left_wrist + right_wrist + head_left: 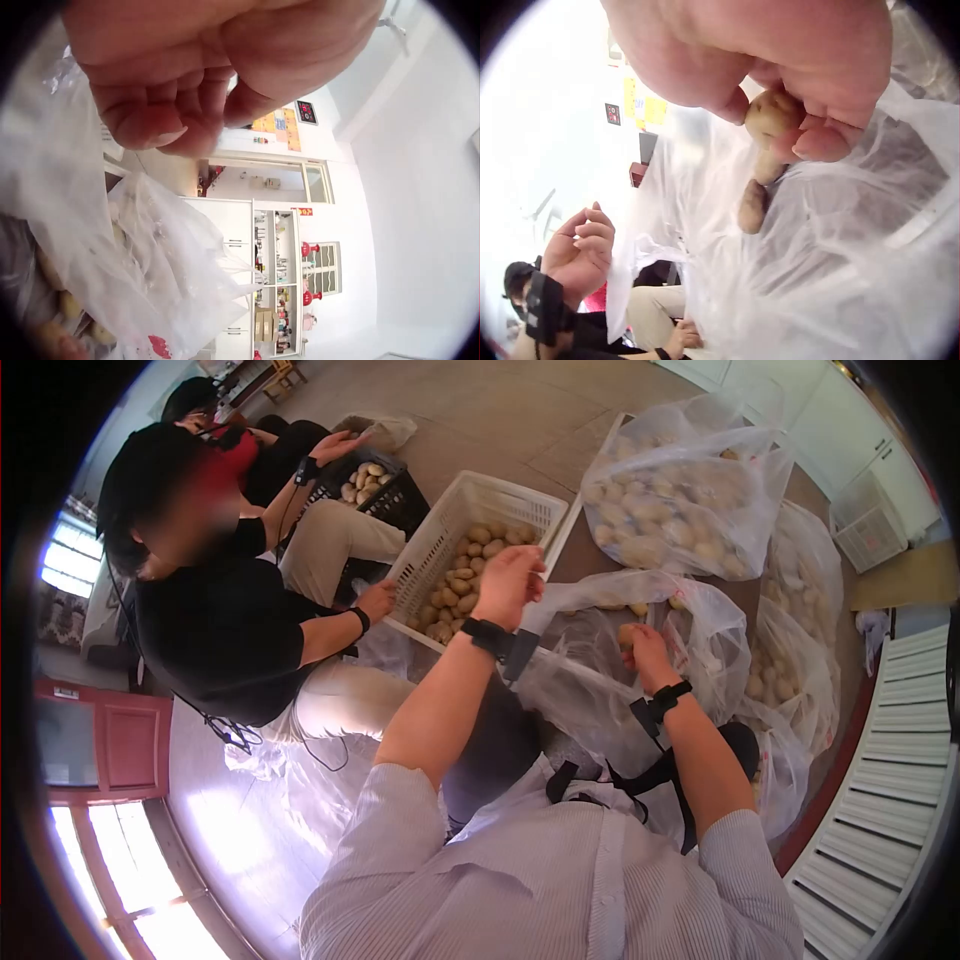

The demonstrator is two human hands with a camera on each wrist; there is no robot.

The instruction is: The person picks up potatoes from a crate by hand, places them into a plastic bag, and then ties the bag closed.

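My right hand (652, 660) grips a small tan potato (771, 120) between thumb and fingers, over the mouth of an open clear plastic bag (715, 622). Below it in the right wrist view, another potato (753, 207) lies against the plastic. My left hand (508, 588) is raised beside the white slatted crate (515, 488), overlapping its near right corner in the head view. Its fingers are loosely bent, with nothing between them. Several potatoes (460, 582) lie in the crate.
A full bag of potatoes (665, 510) stands ahead, with another potato bag (785, 630) at the right. On the left sits a person in black (215, 620), one hand at the crate's edge. Beyond is a black crate (400, 500) of potatoes. A white radiator (880, 780) runs along the right.
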